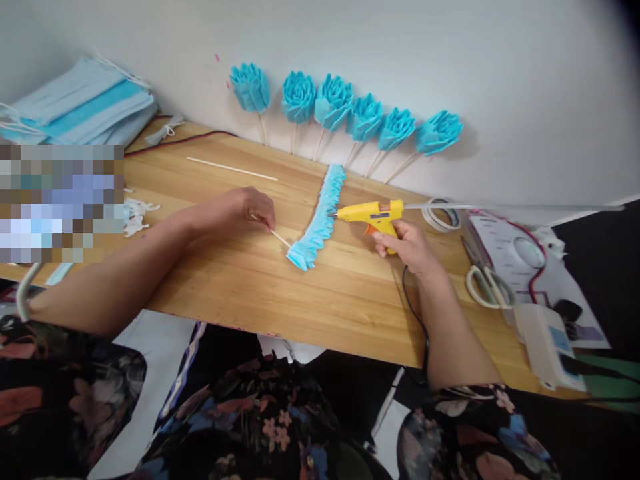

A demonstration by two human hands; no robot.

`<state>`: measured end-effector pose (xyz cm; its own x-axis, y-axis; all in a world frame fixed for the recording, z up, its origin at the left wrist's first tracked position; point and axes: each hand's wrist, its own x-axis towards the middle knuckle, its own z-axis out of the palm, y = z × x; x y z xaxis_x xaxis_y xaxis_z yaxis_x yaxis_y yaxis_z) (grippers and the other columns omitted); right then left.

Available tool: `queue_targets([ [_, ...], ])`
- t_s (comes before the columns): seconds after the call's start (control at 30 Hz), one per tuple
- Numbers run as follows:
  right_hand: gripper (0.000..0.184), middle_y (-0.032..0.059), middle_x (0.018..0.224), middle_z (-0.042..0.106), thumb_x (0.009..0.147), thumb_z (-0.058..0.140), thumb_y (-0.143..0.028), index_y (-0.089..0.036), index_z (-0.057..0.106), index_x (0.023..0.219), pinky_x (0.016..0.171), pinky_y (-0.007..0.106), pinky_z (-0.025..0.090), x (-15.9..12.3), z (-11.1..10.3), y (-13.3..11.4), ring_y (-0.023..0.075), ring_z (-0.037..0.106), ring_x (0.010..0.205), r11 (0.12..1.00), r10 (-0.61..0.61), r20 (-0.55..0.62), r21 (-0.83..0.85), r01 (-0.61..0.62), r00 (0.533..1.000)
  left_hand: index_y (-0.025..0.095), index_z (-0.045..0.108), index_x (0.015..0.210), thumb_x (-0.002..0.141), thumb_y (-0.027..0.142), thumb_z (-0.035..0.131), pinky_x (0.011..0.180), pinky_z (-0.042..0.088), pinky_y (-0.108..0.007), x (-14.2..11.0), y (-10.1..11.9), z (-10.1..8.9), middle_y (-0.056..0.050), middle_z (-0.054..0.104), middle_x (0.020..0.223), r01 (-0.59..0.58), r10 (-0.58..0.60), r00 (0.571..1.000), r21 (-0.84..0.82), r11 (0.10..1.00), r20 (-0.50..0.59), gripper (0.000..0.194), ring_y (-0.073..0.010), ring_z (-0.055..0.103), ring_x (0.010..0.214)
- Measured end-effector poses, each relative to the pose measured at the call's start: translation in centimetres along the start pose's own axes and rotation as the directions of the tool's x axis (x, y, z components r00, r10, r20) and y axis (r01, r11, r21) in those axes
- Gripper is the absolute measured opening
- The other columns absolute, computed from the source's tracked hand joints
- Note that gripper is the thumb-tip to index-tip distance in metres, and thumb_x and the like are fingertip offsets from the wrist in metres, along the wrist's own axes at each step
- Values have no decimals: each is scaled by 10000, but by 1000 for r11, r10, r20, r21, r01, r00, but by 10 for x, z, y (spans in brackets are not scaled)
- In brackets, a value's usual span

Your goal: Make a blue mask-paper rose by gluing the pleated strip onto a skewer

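Observation:
My left hand (255,208) pinches a thin wooden stick (281,238). The stick's far end meets the near end of a pleated blue strip (325,210), which looks partly rolled there. The rest of the strip runs back across the table toward the wall. A yellow glue gun (373,215) with an orange trigger is in my right hand (405,247). Its nozzle points left and reaches the middle of the strip; whether it touches cannot be made out. A long pale glue stick (510,207) juts from the gun's rear.
Several blue flowers on sticks (334,100) lean against the wall. One loose stick (231,168) lies on the table (225,280). At left is a pile of blue face masks (85,100); at right are tape (441,215), scissors (487,277) and a white container (547,347).

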<state>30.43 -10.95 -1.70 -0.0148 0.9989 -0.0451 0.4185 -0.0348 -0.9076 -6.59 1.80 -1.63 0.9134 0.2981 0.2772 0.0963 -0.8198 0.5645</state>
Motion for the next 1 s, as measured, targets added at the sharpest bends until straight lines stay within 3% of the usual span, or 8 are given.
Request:
queue_targets([
  [0.17,303,-29,543,573,759,769,-482,-205,653,797,515,275,384,-1,-1,0,111,488,490,1000,3,49,30,-5,999,179,763,849,985,417,610,740,512,-274,-1,1,-4,-84,758,840,39,-38,998,-32,999,44,314,-178,695,781],
  [0.33,299,-33,545,575,780,757,-488,-210,655,822,521,275,387,-1,1,-1,115,492,494,999,10,88,-45,-6,996,181,766,840,984,440,605,754,513,-283,-1,1,-5,-87,758,833,49,-47,997,-34,998,57,338,-179,692,784],
  [0.47,294,-35,543,579,801,742,-474,-196,671,866,529,267,385,0,2,-1,109,493,494,996,14,85,-92,-7,996,170,764,844,971,442,624,720,508,-263,-1,0,-3,-82,750,827,68,-66,997,-42,997,50,331,-168,683,764],
  [0.73,420,-39,548,533,749,784,-565,-224,540,719,513,273,390,2,-1,6,107,483,488,995,23,4,101,-23,1000,152,751,884,946,476,648,709,509,-258,-3,-1,-2,-61,737,837,121,-119,992,-37,992,49,345,-153,669,753],
  [1.0,412,-37,553,540,740,783,-585,-233,571,754,505,282,392,2,4,1,112,474,481,999,31,-2,27,-31,1000,178,754,855,940,519,638,710,524,-262,-3,-5,0,-68,751,838,104,-102,994,-57,993,33,370,-164,683,757],
])
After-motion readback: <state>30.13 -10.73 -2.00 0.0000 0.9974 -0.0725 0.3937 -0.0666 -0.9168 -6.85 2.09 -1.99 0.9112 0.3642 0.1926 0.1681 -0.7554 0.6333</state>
